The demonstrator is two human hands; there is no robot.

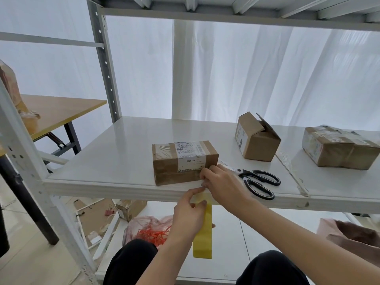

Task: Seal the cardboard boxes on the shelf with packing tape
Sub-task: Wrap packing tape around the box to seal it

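Observation:
A small taped cardboard box [181,161] with a white label sits near the front edge of the white shelf [115,161]. A yellowish strip of packing tape [203,233] hangs down from the shelf's front edge. My left hand [188,214] pinches the strip near its top. My right hand [222,184] is beside the box's front right corner, its fingertips at the top end of the tape. Farther back, a second box [257,138] stands with its flaps open. A third box [339,147], wrapped in tape, lies at the right.
Black-handled scissors [259,182] lie on the shelf right of my hand. A clear strip [292,173] lies across the shelf beside them. The lower shelf holds a bag of orange ties [152,233], a small box [131,208] and a pink bag [349,235]. A wooden table [59,112] stands left.

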